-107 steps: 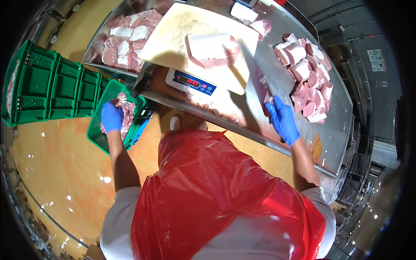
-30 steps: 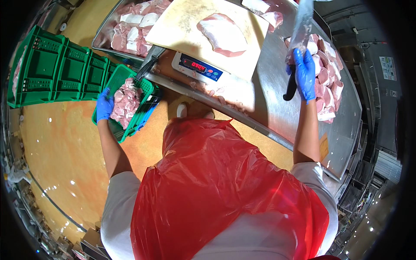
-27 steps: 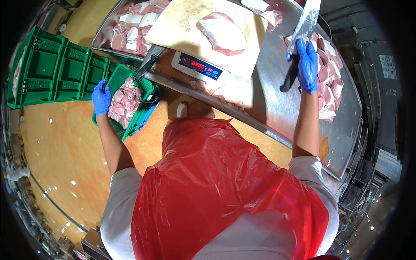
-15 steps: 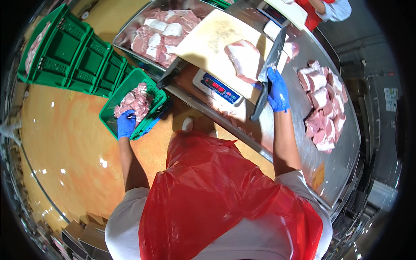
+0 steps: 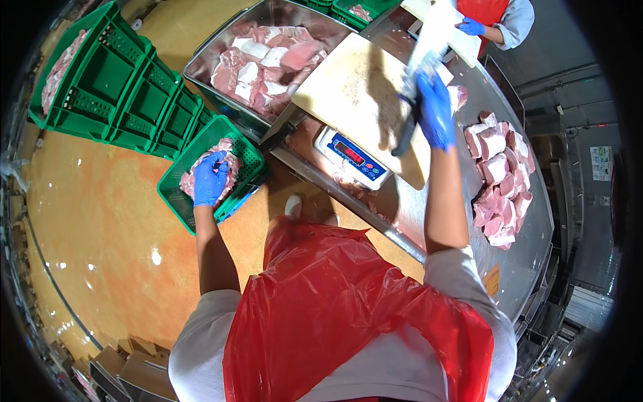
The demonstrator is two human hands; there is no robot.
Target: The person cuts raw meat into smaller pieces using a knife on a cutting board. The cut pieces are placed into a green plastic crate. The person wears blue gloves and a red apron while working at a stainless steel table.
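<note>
Left hand (image 5: 210, 179) inside green basket (image 5: 251, 159), left; fingers bent over meat scraps (image 5: 232, 151), grip cannot be told. Right hand (image 5: 435, 112) holds knife (image 5: 415, 74), blade blurred, above right part of cutting board (image 5: 351, 74). Scale (image 5: 351, 157) at board's near edge. Meat slabs (image 5: 268, 63) in metal bin, far left; cut meat (image 5: 499, 177) piled on bench (image 5: 524, 261), right.
</note>
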